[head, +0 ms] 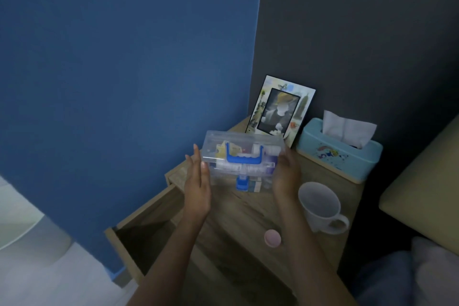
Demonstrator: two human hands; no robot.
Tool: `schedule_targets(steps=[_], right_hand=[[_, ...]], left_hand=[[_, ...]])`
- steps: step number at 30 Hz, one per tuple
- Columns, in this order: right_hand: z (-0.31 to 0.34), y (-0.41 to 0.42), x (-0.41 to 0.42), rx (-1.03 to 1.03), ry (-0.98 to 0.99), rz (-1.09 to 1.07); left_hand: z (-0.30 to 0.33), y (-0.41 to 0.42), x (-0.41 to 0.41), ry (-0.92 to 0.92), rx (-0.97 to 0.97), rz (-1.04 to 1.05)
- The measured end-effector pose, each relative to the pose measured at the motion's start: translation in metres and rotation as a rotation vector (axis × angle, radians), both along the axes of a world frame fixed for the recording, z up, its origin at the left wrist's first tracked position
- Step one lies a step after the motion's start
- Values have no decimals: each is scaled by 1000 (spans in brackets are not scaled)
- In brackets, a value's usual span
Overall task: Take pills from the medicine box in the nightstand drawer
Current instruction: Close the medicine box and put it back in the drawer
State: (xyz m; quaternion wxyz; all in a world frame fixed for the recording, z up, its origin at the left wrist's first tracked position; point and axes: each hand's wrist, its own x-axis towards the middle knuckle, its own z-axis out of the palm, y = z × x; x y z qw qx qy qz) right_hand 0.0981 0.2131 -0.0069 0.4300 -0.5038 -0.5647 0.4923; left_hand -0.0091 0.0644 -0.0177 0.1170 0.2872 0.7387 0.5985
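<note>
Head view looked down on a wooden nightstand [248, 218] set in the corner between a blue wall and a dark grey wall, its drawer [146, 226] pulled open on the left side and dark inside. At the back of the top stood a picture frame [280, 109] leaning against the grey wall, and just beside it to the right sat a light blue tissue box [340, 151] with a white tissue sticking up. A clear medicine box [242, 156] with a blue handle and blue latch was held above the nightstand top, its lid shut, small packets and bottles showing through the plastic. The left hand [197, 186] pressed flat against its left end, and the right hand [285, 176] cupped its right end, so both grips were grasping the box between them. A white mug [320, 206] stood near the right hand, and a small pink round object [272, 238] lay near the mug
</note>
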Motion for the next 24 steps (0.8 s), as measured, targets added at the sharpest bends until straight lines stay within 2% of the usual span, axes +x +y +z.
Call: schedule_targets(steps=[5, 11, 15, 18, 22, 24], right_hand=[[-4, -7, 1, 40, 34, 21], [-5, -7, 2, 48, 51, 38], [-7, -4, 3, 62, 53, 60], [-8, -4, 2, 72, 37, 49], [-10, -4, 2, 95, 38, 40], [-12, -3, 1, 95, 36, 31]], left_hand=[[-7, 1, 2, 13, -33, -10], [-7, 4, 4, -105, 1, 29], [-9, 1, 32, -12, 165, 209], [-19, 4, 58, -74, 172, 323], [-28, 19, 67, -280, 17, 125], [-27, 26, 65, -303, -60, 33]])
